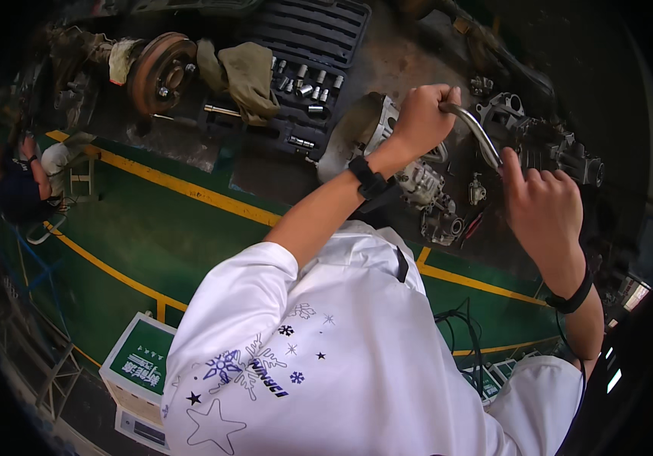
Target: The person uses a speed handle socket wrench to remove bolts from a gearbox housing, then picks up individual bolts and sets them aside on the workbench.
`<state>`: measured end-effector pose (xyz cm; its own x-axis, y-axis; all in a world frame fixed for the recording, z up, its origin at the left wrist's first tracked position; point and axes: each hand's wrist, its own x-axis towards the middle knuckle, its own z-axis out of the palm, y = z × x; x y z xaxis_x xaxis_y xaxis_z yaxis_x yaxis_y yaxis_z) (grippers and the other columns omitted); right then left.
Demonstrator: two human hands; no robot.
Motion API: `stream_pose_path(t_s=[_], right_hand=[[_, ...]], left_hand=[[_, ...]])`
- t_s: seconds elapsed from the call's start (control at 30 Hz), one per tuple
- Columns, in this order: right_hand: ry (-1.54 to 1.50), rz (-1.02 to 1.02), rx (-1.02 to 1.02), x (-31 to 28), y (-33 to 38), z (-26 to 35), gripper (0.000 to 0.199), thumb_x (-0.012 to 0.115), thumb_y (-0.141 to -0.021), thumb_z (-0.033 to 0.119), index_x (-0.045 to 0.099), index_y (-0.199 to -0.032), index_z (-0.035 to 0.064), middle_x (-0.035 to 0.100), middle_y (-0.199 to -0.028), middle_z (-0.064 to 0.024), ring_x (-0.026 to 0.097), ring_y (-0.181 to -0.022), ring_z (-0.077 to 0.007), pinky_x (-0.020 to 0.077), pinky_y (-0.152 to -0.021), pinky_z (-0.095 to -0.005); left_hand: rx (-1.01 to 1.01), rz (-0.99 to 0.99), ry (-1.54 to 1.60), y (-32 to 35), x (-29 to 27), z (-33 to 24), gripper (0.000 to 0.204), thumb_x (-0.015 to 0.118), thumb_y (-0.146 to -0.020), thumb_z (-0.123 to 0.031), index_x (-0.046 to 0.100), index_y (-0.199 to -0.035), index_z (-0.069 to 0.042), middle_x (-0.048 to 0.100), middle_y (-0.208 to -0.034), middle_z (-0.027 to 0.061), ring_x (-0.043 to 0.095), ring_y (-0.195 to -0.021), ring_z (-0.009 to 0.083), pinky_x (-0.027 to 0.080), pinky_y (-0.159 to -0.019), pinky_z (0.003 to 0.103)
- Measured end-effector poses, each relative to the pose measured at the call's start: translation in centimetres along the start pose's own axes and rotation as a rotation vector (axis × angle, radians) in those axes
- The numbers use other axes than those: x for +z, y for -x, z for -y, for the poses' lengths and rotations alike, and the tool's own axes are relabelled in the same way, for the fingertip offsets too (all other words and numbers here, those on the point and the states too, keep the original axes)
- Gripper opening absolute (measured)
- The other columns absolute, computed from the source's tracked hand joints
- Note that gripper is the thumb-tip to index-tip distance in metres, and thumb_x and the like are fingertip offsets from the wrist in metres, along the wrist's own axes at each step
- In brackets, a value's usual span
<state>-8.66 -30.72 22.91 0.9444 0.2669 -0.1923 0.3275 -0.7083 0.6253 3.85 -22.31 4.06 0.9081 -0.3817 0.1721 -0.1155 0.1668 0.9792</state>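
Note:
My left hand (pixel 424 118) is closed around the upper end of a bent metal wrench bar (pixel 477 131). My right hand (pixel 543 204) grips the bar's lower end, fingers wrapped and the index finger pointing up along it. The bar reaches down to a dark metal engine assembly (pixel 551 144) on the workbench. Both wrists wear black bands. My white printed shirt fills the lower middle of the view.
A cluster of small grey engine parts (pixel 434 199) lies under my left wrist. An open black socket case (pixel 305 85), olive rags (pixel 249 76) and a rusty brake disc (pixel 161 72) lie further left. A green-and-white box (pixel 141 356) sits on the green floor. Another person (pixel 28 178) is at far left.

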Motion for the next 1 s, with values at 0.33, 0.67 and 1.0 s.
stream_pose_path(t_s=[0.33, 0.67, 1.0], right_hand=[[0.133, 0.106, -0.046, -1.0, -3.6, -0.1, 0.028, 0.061, -0.082, 0.016, 0.063, -0.109, 0.0106, 0.058, -0.057, 0.0016, 0.061, -0.055, -0.0131, 0.0437, -0.058, -0.0267], [-0.062, 0.078, -0.004, 2.7, 0.4, -3.8, 0.02, 0.066, -0.085, 0.014, 0.066, -0.105, 0.0103, 0.054, -0.057, -0.0003, 0.058, -0.054, -0.0164, 0.0439, -0.056, -0.0306], [0.173, 0.024, -0.182, -4.3, -2.3, 4.7, 0.015, 0.06, -0.082, 0.011, 0.062, -0.098, 0.0113, 0.049, -0.054, 0.0017, 0.057, -0.053, -0.0141, 0.0418, -0.055, -0.0273]], left_hand=[[0.082, 0.553, 0.247, 11.8, 11.4, -0.9, 0.027, 0.067, -0.089, -0.024, 0.064, -0.076, 0.0, 0.065, -0.074, 0.0207, 0.065, -0.072, 0.0388, 0.05, -0.067, 0.046], [0.122, 0.372, 0.155, 12.2, 2.9, -1.1, 0.039, 0.072, -0.088, -0.017, 0.053, -0.06, 0.001, 0.05, -0.055, 0.0182, 0.051, -0.051, 0.0358, 0.039, -0.05, 0.042], [0.157, 0.021, 0.029, -1.3, 8.2, 0.3, 0.032, 0.06, -0.095, -0.022, 0.061, -0.074, 0.001, 0.056, -0.062, 0.0191, 0.059, -0.061, 0.0354, 0.047, -0.059, 0.046]])
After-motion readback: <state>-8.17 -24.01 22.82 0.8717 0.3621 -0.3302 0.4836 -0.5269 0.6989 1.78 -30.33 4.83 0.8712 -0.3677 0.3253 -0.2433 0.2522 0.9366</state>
